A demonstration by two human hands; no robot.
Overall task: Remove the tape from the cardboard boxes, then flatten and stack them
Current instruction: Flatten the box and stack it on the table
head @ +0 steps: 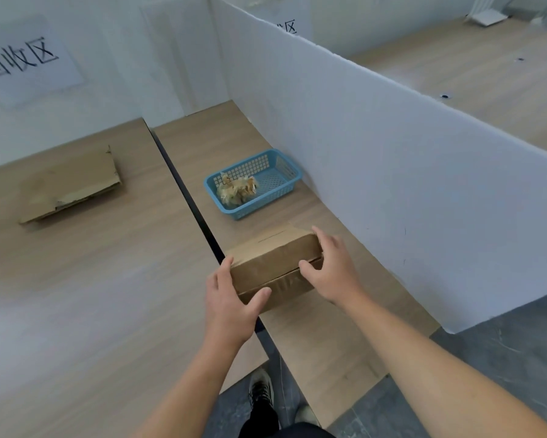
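Cardboard box (272,267), closed and brown, sits on the wooden surface (107,279) just nearer the camera than the blue basket (265,200), close to it but not touching. Left hand (231,305) holds the box's near-left corner, grip wrapped round it: thumb across the near face, fingers up the left side. Right hand (332,270) holds the right end, grip spread over it, thumb on the top near the front edge, fingers reaching to the far-right corner. Near face of the box looks glossy and wrinkled; cannot tell if that is tape. Basket holds a crumpled wad of tape (237,191) in its left half. Flattened cardboard (70,184) lies well left of the basket, across the dark seam in the surface. White partition (360,153) stands just right of the basket. Paper sign (22,61) hangs on the wall far left of the basket, beyond the flattened cardboard. Shoe (261,393) on the floor, well nearer the camera than the basket.
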